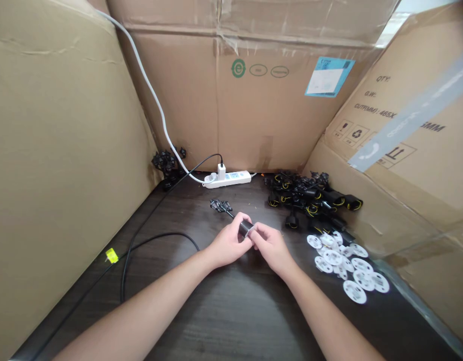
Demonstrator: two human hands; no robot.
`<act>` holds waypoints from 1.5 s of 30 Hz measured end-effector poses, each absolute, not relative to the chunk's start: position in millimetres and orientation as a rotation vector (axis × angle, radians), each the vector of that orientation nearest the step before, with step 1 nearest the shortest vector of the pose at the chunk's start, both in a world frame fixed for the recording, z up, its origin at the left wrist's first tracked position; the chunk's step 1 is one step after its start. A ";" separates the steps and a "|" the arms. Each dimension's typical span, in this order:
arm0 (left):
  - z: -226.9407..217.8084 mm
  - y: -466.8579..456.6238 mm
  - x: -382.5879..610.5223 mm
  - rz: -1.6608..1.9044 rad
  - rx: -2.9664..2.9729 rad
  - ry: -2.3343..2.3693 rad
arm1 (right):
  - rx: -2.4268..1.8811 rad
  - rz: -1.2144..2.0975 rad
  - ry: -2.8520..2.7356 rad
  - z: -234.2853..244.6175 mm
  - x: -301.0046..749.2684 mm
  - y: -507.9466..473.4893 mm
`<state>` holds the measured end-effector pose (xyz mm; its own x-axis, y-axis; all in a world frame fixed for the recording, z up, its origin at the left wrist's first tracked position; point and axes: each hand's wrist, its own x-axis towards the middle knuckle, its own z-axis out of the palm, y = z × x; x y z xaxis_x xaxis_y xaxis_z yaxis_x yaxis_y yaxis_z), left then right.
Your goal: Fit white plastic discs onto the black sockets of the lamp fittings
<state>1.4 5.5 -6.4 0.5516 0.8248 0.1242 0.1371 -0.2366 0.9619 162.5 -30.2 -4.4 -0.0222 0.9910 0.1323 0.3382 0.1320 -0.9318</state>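
Note:
My left hand [231, 243] is closed around a black cylinder [246, 228]. A thin stem runs from it up and left to a dark, lantern-like cluster [220, 205] lying over the table. At the cylinder's near right end, the fingers of my right hand [267, 243] pinch a white disc, of which only a pale rim [250, 231] shows. The two hands touch or nearly touch there. To the right lies a loose pile of white round discs [332, 257] with small parts on them. Behind these is a heap of black cylinders [332, 197] with yellow wires.
A white power strip [231, 179] with a plugged-in adapter lies at the back. A black cable [156, 238] with a yellow tag [111, 255] loops at left. More black lantern-like pieces [164, 161] stand in the left corner. Cardboard walls [201, 90] enclose the dark table [223, 321].

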 end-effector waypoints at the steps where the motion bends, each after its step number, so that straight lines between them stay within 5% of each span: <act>1: -6.9 5.7 1.0 0.787 1.735 0.827 | -1.370 0.908 -1.526 -4.6 163.0 -30.3; 12: -11.1 6.4 0.7 0.749 1.831 0.866 | -1.599 0.531 -1.773 11.9 166.5 -37.0; 31: -3.5 4.7 0.6 0.794 1.715 0.717 | -1.467 0.908 -1.669 6.2 176.2 -30.5; 45: -4.5 6.4 0.0 0.772 1.663 0.741 | -1.425 0.841 -1.619 6.5 167.8 -33.3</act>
<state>0.0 6.4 -4.5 0.5913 0.7982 0.1145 0.0809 -0.2000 0.9764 167.8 -33.3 6.5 -0.0419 0.9893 0.1395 0.4549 0.1432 -0.8789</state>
